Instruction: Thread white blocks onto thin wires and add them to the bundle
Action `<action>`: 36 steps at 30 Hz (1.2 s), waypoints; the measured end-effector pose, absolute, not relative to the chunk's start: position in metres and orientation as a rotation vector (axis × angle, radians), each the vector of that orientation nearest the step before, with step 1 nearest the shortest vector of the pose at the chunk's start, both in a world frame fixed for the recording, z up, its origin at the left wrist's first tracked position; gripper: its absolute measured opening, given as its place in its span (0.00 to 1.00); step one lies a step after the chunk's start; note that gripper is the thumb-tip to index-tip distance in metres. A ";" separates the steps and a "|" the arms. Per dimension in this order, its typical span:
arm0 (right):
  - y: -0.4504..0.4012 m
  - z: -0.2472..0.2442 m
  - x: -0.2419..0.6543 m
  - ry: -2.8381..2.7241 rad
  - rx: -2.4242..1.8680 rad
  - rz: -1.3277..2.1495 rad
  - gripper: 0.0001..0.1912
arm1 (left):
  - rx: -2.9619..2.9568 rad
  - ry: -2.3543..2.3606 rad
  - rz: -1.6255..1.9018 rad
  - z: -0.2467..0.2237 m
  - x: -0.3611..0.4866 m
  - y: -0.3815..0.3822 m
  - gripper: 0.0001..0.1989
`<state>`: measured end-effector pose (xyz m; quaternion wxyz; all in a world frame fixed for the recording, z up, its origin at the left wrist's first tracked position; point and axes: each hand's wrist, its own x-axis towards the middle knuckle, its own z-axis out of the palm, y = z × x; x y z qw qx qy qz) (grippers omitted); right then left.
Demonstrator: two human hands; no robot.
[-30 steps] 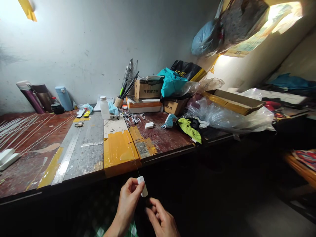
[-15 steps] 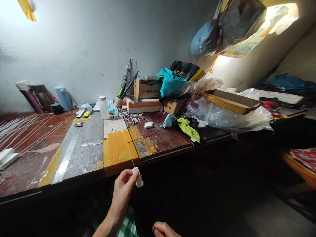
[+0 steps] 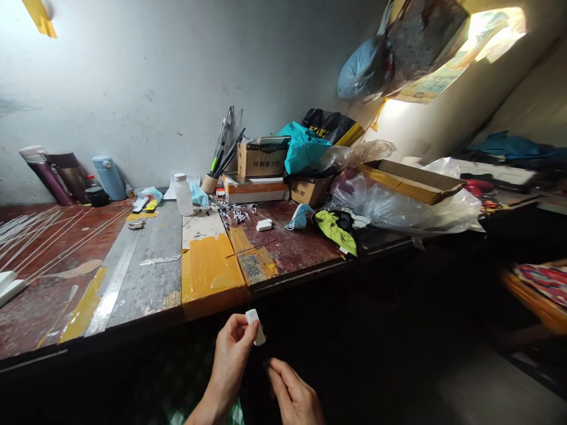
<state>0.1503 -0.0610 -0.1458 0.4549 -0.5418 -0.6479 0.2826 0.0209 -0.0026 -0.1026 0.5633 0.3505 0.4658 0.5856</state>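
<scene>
My left hand (image 3: 231,353) pinches a small white rectangular block (image 3: 256,328) between thumb and fingers, just in front of the bench edge. A short bit of thin rod (image 3: 248,307) sticks up from the block's top end. Lower and to the right, my right hand (image 3: 296,391) is closed, thumb against fingers, apart from the block. Something dark may be at its fingertips, but I cannot make it out against the black background.
The bench's taped orange pad (image 3: 212,268) lies just beyond my hands. A white bottle (image 3: 183,195), a white block (image 3: 264,225), a blue mask (image 3: 300,217) and scattered small black-and-white parts (image 3: 241,213) are on it. Thin white rods (image 3: 53,236) lie at left.
My left hand has moved slightly right and down with the white block. My right hand has risen into view, nearer the left one. The view has shifted a little.
</scene>
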 end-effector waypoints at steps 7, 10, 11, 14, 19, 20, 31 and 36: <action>-0.039 -0.134 0.136 -1.719 -1.293 0.658 0.19 | 0.815 1.116 1.424 -0.109 0.013 0.009 0.18; -0.038 -0.134 0.132 -1.693 -1.320 0.659 0.13 | 0.801 1.128 1.434 -0.107 0.010 0.009 0.17; -0.037 -0.133 0.131 -1.683 -1.320 0.670 0.13 | 0.797 1.132 1.437 -0.106 0.009 0.009 0.17; -0.035 -0.129 0.132 -1.660 -1.318 0.776 0.16 | 0.793 1.142 1.443 -0.104 0.007 0.010 0.17; -0.030 -0.123 0.131 -1.641 -1.323 1.003 0.16 | 0.800 1.154 1.447 -0.100 0.004 0.015 0.17; -0.029 -0.123 0.130 -1.633 -1.333 0.988 0.15 | 0.803 1.157 1.448 -0.099 0.003 0.015 0.17; -0.035 -0.130 0.136 -1.668 -1.340 0.927 0.13 | 0.798 1.137 1.421 -0.108 0.011 0.007 0.18; -0.040 -0.130 0.138 -1.666 -1.348 0.930 0.15 | 0.822 1.101 1.407 -0.100 0.009 0.001 0.17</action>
